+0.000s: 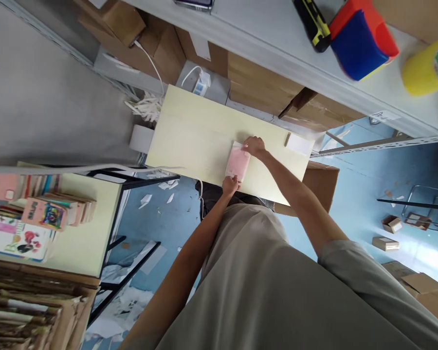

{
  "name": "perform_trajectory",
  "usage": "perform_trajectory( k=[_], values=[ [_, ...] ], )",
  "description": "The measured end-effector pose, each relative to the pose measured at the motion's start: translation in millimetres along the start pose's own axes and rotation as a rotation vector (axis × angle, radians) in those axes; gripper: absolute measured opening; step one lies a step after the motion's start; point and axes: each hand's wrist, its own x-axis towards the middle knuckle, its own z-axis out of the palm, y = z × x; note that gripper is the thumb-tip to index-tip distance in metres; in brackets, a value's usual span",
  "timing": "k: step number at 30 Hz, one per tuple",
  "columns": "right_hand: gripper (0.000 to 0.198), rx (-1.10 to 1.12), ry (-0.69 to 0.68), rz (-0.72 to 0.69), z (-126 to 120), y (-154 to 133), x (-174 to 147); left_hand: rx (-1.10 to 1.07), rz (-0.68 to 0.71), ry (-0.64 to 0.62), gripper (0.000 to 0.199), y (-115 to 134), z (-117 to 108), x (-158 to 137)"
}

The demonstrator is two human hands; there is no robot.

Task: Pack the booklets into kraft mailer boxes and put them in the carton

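A flat pink rectangular packet (238, 163) with a whitish far edge lies on the pale yellow tabletop (193, 131). Whether it is a booklet or a wrapped parcel I cannot tell. My left hand (231, 185) pinches its near edge, fingers closed. At the far right corner, my right hand (254, 145) has its fingers curled down onto the whitish edge. To the right on the same table rests a white block-like piece (299, 144) with a brown end.
A grey shelf (255, 43) overhangs the far side, holding a yellow-black cutter (314, 26), a red-blue tape dispenser (363, 41) and yellow tape (428, 67). Cardboard boxes (266, 82) stand beneath. At left, a side table (83, 238) bears stacked books (45, 216).
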Motion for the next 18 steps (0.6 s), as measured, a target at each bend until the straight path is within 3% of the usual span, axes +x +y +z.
perform_trajectory(
  k=[5, 8, 10, 12, 15, 18],
  values=[
    [0.036, -0.025, 0.197, 0.046, 22, -20, -30, 0.100, -0.021, -0.072, 0.041, 2, -23, 2],
    [0.043, 0.001, 0.300, 0.010, 35, -25, -62, 0.194, 0.036, 0.006, 0.033, 6, -51, 4],
    [0.041, 0.007, 0.289, -0.016, 47, -26, -85, 0.269, 0.146, 0.148, 0.024, 10, -68, 10],
    [0.039, 0.003, 0.201, -0.050, 59, -26, -106, 0.369, 0.308, 0.243, 0.033, 12, -80, 17],
    [0.043, -0.004, 0.067, -0.047, 75, -27, -127, 0.539, 0.506, 0.201, 0.045, 11, -89, 26],
    [0.046, 0.009, 0.020, -0.020, 78, -30, -136, 0.674, 0.557, 0.133, 0.049, 8, -95, 28]
  ],
)
